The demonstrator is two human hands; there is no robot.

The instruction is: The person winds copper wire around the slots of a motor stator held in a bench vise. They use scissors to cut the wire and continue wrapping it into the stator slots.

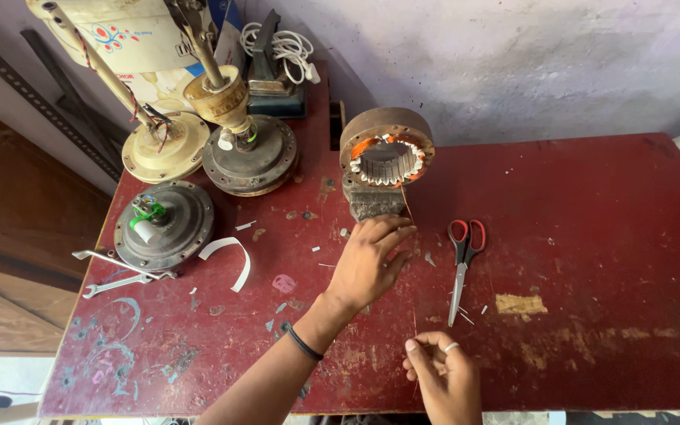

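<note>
The person is leaning over a scuffed red bench (592, 205), working a thin copper wire (413, 315) that is running from the motor stator (386, 157) down toward the near edge. The stator is standing upright on a dark metal block (371, 203) near the back wall, its ring of pale slots and orange copper windings facing the person.

The left hand (367, 264) is reaching forward with the fingers stretched out and loosely spread, the fingertips lying right at the foot of the block where the wire is coming off; it is not clenching, and I cannot tell whether it is actually pressing the wire down or just resting beside it. A black band is sitting on that wrist. The right hand (442, 374), wearing a ring, is closer to the near edge, pinching the lower end of the wire between thumb and fingertips and holding it taut.

Just right of the wire, red-handled scissors (460, 267) are lying on the bench, blades pointing toward the person, apart from both hands. Off to the left, three ceiling-fan motor housings (198, 169) are crowding the corner, two with down rods sticking up. Two spanners (120, 271) and a curled white strip (230, 256) are lying beside the nearest housing. A coil of white cable (285, 47) is resting against the back wall.
</note>
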